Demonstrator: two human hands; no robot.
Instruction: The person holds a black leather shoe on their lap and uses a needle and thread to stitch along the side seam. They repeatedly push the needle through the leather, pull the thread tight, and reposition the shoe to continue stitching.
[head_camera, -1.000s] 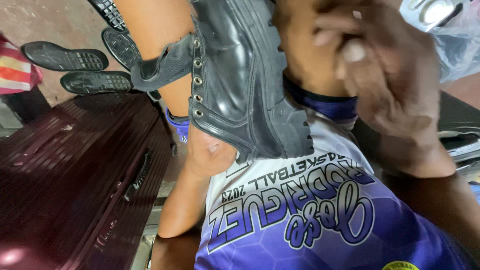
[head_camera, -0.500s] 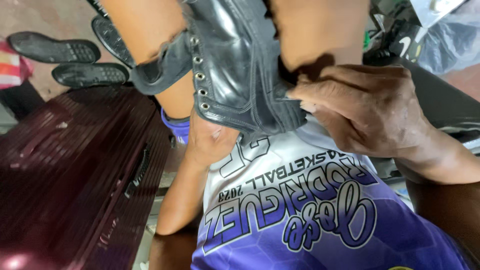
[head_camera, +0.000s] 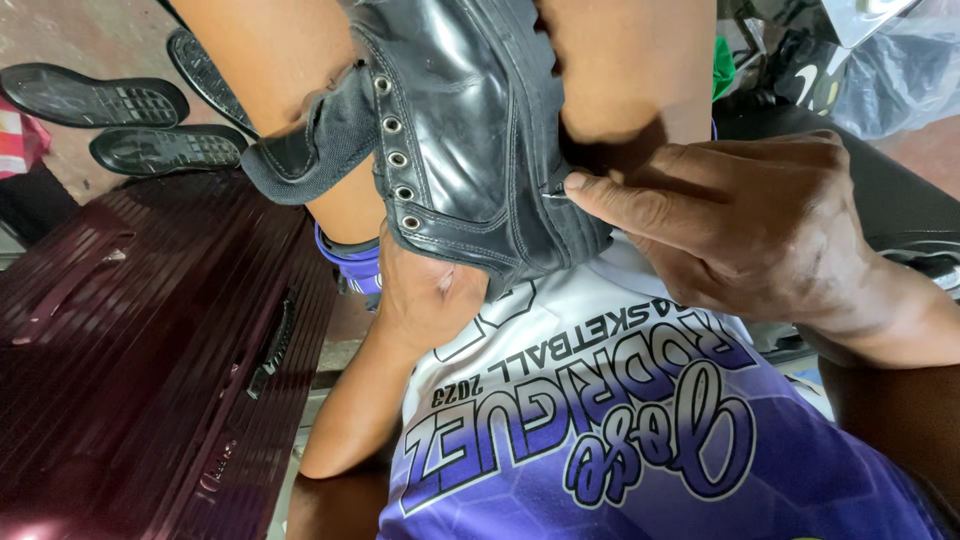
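Black leather boot (head_camera: 470, 130) hides the left hand (head_camera: 425, 290).

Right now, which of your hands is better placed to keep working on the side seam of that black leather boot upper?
The right hand, probably: its fingertip is on the side seam of the boot upper. The left hand is tucked beneath, propping the upper from below.

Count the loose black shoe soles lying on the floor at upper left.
3: one sole tread-up at far left, one below it beside the maroon suitcase, one partly hidden behind the knee. Others may be hidden.
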